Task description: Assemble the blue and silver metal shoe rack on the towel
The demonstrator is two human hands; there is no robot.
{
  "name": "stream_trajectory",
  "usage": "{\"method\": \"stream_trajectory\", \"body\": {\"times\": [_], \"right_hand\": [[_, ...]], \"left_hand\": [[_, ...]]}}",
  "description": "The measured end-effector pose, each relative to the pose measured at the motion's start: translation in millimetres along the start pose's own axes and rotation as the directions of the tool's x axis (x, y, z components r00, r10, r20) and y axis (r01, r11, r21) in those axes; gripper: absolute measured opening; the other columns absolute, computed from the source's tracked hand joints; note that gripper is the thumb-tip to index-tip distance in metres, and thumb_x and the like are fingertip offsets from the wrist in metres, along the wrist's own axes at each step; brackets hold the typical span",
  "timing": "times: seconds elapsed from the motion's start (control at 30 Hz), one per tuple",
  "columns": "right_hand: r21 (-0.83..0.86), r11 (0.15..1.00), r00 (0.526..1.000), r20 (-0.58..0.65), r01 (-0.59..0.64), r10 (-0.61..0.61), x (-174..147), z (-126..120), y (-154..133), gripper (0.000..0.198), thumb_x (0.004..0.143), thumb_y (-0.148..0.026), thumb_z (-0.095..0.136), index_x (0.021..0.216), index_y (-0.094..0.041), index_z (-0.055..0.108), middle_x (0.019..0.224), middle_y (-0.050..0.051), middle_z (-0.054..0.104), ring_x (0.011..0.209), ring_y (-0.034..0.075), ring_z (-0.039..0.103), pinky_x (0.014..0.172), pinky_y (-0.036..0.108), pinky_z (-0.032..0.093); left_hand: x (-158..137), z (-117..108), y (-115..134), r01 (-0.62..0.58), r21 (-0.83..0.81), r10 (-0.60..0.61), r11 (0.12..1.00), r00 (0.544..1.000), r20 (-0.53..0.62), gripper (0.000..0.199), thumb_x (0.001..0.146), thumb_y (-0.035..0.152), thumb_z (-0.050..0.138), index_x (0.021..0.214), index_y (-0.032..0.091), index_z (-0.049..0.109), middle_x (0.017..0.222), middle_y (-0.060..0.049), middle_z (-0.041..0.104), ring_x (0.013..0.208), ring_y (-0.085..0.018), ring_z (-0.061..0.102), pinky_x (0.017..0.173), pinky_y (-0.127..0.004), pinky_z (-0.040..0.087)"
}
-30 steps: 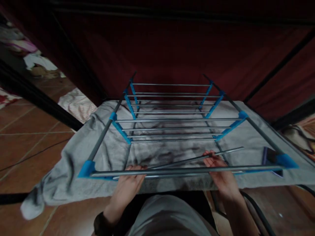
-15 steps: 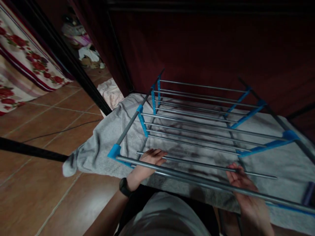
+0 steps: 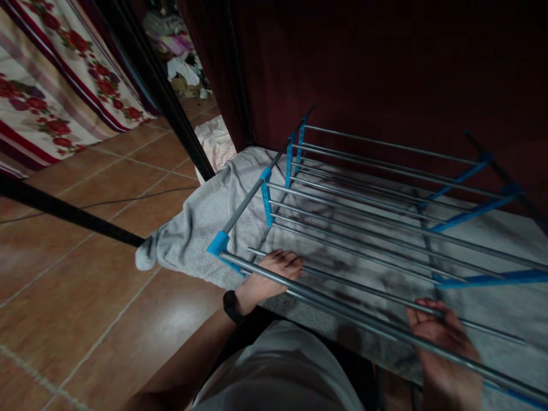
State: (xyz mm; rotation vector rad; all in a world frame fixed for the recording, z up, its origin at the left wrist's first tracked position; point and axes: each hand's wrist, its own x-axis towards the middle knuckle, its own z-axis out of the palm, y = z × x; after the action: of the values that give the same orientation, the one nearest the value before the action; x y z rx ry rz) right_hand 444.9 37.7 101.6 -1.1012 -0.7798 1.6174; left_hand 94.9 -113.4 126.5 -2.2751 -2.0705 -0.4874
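A metal rack with blue plastic joints (image 3: 219,244) and several crossbars rests on a grey blanket (image 3: 192,228). My left hand (image 3: 278,269) reaches over the rack's front rail (image 3: 342,307), fingers closed around a loose metal rod (image 3: 355,287) near its left end. Toward the rod's other end, my right hand (image 3: 440,331) has its fingers curled around it, palm turned up. Both rod ends are free, and the rod lies roughly parallel to the front rail, just behind it.
Dark metal posts (image 3: 158,91) and a low black bar (image 3: 68,208) stand at the left. Behind the rack rises a dark red panel (image 3: 363,68). A flowered curtain (image 3: 55,85), a thin cable (image 3: 107,202) and tiled floor (image 3: 111,291) are on the left.
The view has turned, so the rack appears farther right. Both hands keep their hold on the rod, which stays behind the front rail.
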Motion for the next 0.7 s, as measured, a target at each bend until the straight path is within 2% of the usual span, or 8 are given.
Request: {"method": "stream_trajectory", "body": {"times": [0.1, 0.27, 0.37, 0.47, 0.57, 0.7], "right_hand": [[0.085, 0.996, 0.999, -0.032, 0.018, -0.016, -10, 10, -6, 0.018, 0.074, -0.027, 0.06, 0.086, -0.033, 0.072, 0.117, 0.003, 0.066, 0.118, 0.022, 0.058, 0.119, 0.045, 0.028], [0.091, 0.996, 0.999, -0.038, 0.025, -0.021, -12, 6, -6, 0.024, 0.066, -0.019, 0.066, 0.086, -0.031, 0.071, 0.102, 0.001, 0.069, 0.105, 0.018, 0.064, 0.113, 0.039, 0.038], [0.09, 0.995, 0.998, -0.057, 0.03, -0.025, -12, 2, -5, 0.02, 0.066, -0.02, 0.067, 0.083, -0.03, 0.071, 0.097, 0.001, 0.069, 0.099, 0.018, 0.065, 0.107, 0.039, 0.044], [0.111, 0.994, 0.997, -0.076, 0.01, -0.001, -15, 1, -6, 0.014, 0.069, -0.023, 0.068, 0.081, -0.029, 0.07, 0.093, 0.003, 0.069, 0.096, 0.019, 0.066, 0.104, 0.041, 0.046], [0.13, 0.992, 0.997, -0.075, 0.002, 0.008, -19, -1, -7, 0.011, 0.07, -0.025, 0.071, 0.08, -0.028, 0.069, 0.091, 0.001, 0.068, 0.095, 0.017, 0.066, 0.103, 0.039, 0.048], [0.162, 0.987, 0.999, -0.04, 0.007, -0.001, -26, -5, -6, 0.015, 0.068, -0.024, 0.074, 0.082, -0.026, 0.068, 0.096, 0.001, 0.067, 0.099, 0.018, 0.066, 0.099, 0.038, 0.051]], "left_hand": [[-5, 2, 0, 0.014, 0.025, -0.012, 1.0, 0.997, -0.08, 0.029, 0.099, 0.037, 0.043, 0.115, 0.021, 0.062, 0.1, -0.004, 0.068, 0.096, -0.017, 0.061, 0.096, -0.032, 0.042], [-9, 4, 0, -0.008, 0.054, 0.013, 0.999, 0.994, -0.104, 0.029, 0.1, 0.037, 0.044, 0.113, 0.02, 0.063, 0.099, -0.004, 0.068, 0.094, -0.017, 0.062, 0.094, -0.033, 0.043], [-12, 3, 5, -0.015, 0.062, 0.022, 0.998, 0.994, -0.103, 0.029, 0.1, 0.036, 0.043, 0.114, 0.02, 0.062, 0.1, -0.005, 0.068, 0.096, -0.018, 0.062, 0.095, -0.035, 0.043], [-16, 2, 11, -0.048, 0.075, 0.058, 0.996, 0.99, -0.126, 0.026, 0.1, 0.033, 0.044, 0.113, 0.019, 0.062, 0.095, -0.005, 0.068, 0.091, -0.017, 0.062, 0.087, -0.034, 0.045], [-21, -1, 15, -0.091, 0.105, 0.109, 0.99, 0.979, -0.175, 0.022, 0.099, 0.028, 0.046, 0.107, 0.018, 0.063, 0.088, -0.004, 0.067, 0.082, -0.017, 0.061, 0.078, -0.033, 0.045], [-24, -5, 16, -0.115, 0.164, 0.149, 0.98, 0.967, -0.209, 0.02, 0.097, 0.022, 0.046, 0.104, 0.019, 0.065, 0.086, -0.004, 0.067, 0.08, -0.016, 0.061, 0.078, -0.032, 0.046]]}}
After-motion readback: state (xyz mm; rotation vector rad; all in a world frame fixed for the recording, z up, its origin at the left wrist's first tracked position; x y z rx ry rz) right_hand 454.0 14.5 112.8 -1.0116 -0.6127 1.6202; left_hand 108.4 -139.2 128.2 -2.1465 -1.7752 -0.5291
